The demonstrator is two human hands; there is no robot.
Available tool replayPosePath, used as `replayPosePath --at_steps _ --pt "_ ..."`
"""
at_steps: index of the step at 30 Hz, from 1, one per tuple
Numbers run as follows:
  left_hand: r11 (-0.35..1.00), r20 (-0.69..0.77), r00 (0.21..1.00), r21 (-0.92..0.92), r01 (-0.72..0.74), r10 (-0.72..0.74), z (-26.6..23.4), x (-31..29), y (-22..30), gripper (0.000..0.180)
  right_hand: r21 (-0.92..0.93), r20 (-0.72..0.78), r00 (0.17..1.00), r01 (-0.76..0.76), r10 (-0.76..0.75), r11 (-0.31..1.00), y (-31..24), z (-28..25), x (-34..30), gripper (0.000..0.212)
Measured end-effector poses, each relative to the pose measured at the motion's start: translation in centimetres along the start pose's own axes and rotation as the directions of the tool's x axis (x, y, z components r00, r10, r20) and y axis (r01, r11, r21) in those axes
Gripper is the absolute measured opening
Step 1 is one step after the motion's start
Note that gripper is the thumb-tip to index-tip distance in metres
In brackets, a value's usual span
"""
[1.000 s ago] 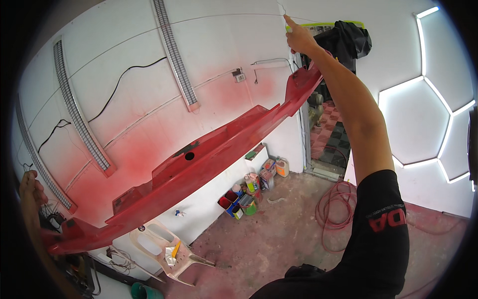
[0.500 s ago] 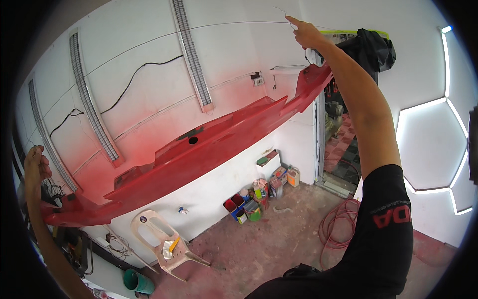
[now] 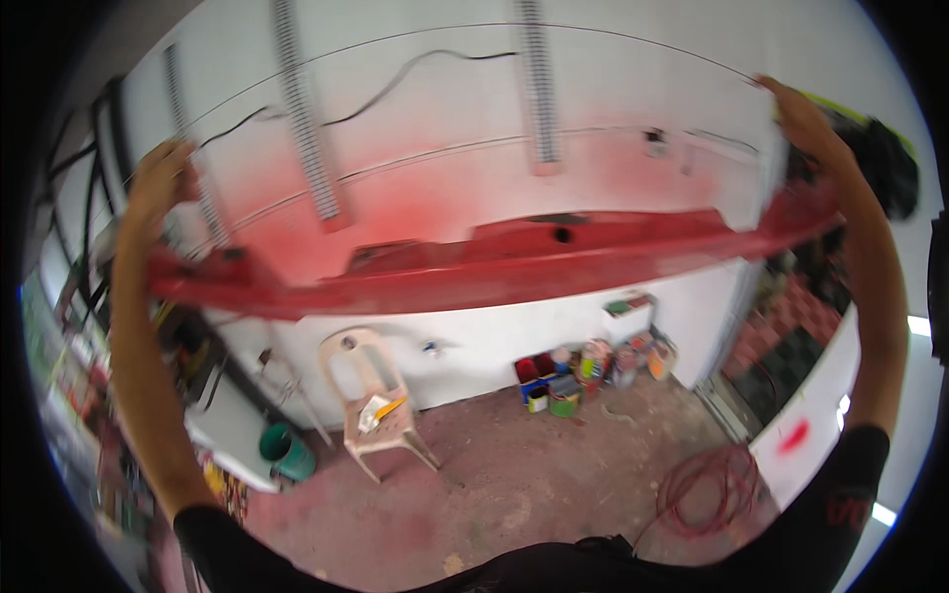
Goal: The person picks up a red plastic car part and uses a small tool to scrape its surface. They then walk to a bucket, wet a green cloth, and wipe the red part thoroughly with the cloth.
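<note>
Has curled left hand [image 3: 161,180] upper left, right hand [image 3: 809,121] upper right, above long red plastic-looking panel [image 3: 474,275], likely spread for balance; can't tell grips.

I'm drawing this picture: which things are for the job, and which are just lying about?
Probably for the job: long red panel, thin wire, left hand, right hand.

Probably just lying about: chair, green bucket, hose, cans.
</note>
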State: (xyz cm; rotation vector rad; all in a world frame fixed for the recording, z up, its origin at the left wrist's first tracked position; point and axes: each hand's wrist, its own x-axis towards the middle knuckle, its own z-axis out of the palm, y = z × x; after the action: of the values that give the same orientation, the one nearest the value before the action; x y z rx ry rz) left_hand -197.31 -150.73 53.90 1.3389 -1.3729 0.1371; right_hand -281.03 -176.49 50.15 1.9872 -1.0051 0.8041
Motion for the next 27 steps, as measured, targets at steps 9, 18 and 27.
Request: replayPosePath --at_steps 9,18,27 --pt "0.997 -0.014 0.997 0.017 0.071 -0.071 0.2 -1.3 -0.5 0.026 -0.290 -0.028 0.858 -0.498 0.513 0.817 -7.3 -0.6 2.4 0.048" --pt "0.996 0.049 0.997 0.057 0.062 -0.065 0.3 0.9 -5.4 0.026 -0.385 -0.029 0.839 -0.512 0.544 0.768 -4.5 2.0 1.6 0.058" --pt "0.995 -0.043 0.998 0.090 -0.031 0.035 -1.2 4.9 -12.5 0.040 -0.315 0.094 0.890 -0.398 0.445 0.862 -6.5 -2.0 0.4 0.046"
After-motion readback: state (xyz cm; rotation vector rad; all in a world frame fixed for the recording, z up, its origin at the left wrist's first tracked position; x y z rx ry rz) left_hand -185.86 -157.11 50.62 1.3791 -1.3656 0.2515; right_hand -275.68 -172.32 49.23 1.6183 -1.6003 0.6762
